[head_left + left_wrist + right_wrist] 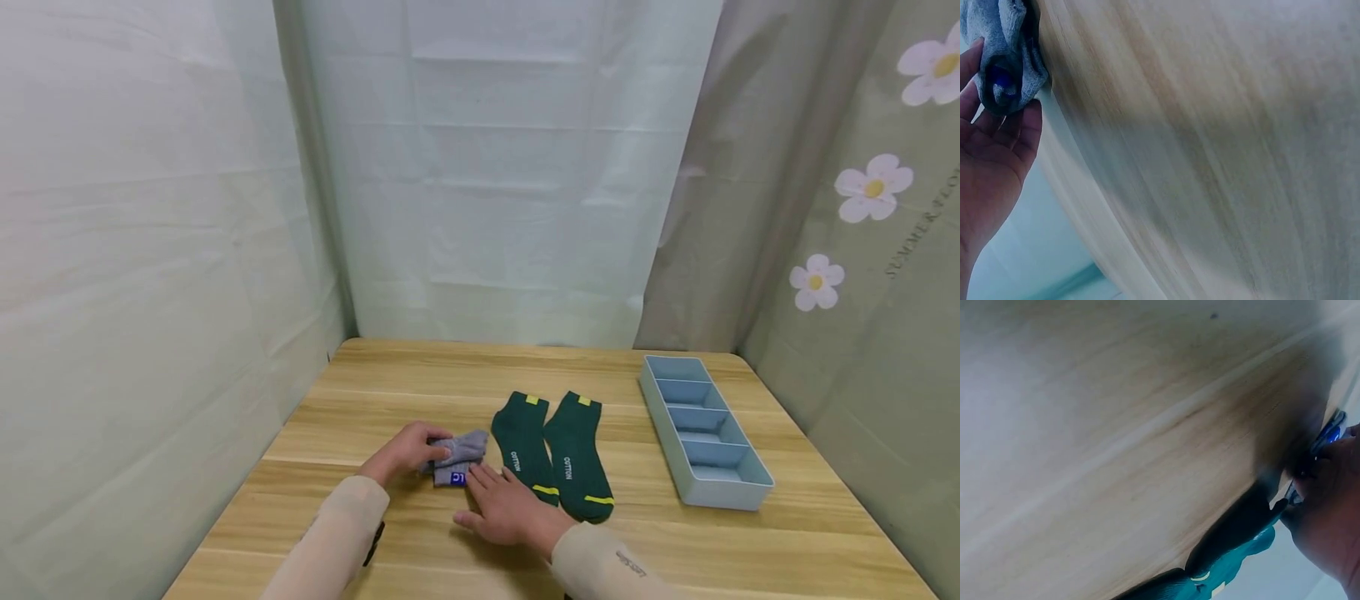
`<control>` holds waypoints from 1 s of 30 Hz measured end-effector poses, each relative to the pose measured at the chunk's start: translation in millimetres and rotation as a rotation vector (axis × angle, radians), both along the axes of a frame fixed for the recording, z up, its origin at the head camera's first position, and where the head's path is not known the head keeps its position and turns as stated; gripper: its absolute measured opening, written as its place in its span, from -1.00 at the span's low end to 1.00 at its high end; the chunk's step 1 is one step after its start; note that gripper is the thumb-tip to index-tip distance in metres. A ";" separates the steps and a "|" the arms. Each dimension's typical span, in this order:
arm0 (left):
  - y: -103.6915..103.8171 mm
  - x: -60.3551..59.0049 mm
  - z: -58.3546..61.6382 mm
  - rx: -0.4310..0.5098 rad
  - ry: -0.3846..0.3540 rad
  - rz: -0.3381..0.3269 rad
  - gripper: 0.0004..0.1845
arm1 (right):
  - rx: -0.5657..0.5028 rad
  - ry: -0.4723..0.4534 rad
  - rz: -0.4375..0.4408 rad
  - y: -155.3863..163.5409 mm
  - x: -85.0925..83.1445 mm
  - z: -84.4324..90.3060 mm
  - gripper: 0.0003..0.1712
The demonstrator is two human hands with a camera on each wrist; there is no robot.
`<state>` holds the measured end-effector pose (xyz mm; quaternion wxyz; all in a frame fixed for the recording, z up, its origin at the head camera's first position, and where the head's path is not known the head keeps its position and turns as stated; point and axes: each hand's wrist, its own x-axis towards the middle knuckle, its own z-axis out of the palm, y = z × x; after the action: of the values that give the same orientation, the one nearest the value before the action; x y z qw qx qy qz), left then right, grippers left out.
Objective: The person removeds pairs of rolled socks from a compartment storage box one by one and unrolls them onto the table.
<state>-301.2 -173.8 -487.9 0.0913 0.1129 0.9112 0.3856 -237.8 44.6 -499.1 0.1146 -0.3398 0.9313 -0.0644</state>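
Note:
A folded bundle of grey socks (467, 447) lies on the wooden table, with a blue label patch on its near part. My left hand (407, 452) grips its left end, and the left wrist view shows the grey bundle (1013, 47) between thumb and fingers. With fingers extended, my right hand (504, 505) lies palm down, its fingertips at the bundle's near right edge. Just right of the bundle, two dark green socks (576, 462) lie flat side by side, with yellow marks and the word COTTON. The right hand overlaps the lower part of the left green sock (519, 429).
A pale blue organizer box (678, 467) with several compartments stands on the right side of the table (420, 375). Light cloth curtains (502, 183) enclose the table at the back and sides. The right curtain carries white flowers (873, 188).

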 end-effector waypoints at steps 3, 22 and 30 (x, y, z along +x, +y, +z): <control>-0.2 -0.3 1.1 -0.006 0.031 -0.018 -0.67 | -0.005 0.014 0.001 0.2 -2.5 -0.4 -0.14; 2.0 -2.5 0.9 -0.040 0.084 -0.034 -0.71 | 0.027 0.051 0.018 1.8 -0.1 6.5 -0.25; 2.1 -9.4 3.8 -0.069 0.034 -0.015 -0.72 | -0.015 0.037 -0.006 -1.1 -5.1 4.3 -0.26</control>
<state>-310.6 -171.7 -484.1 0.0826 0.1229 0.9244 0.3515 -242.9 43.5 -494.8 0.0947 -0.3389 0.9338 -0.0655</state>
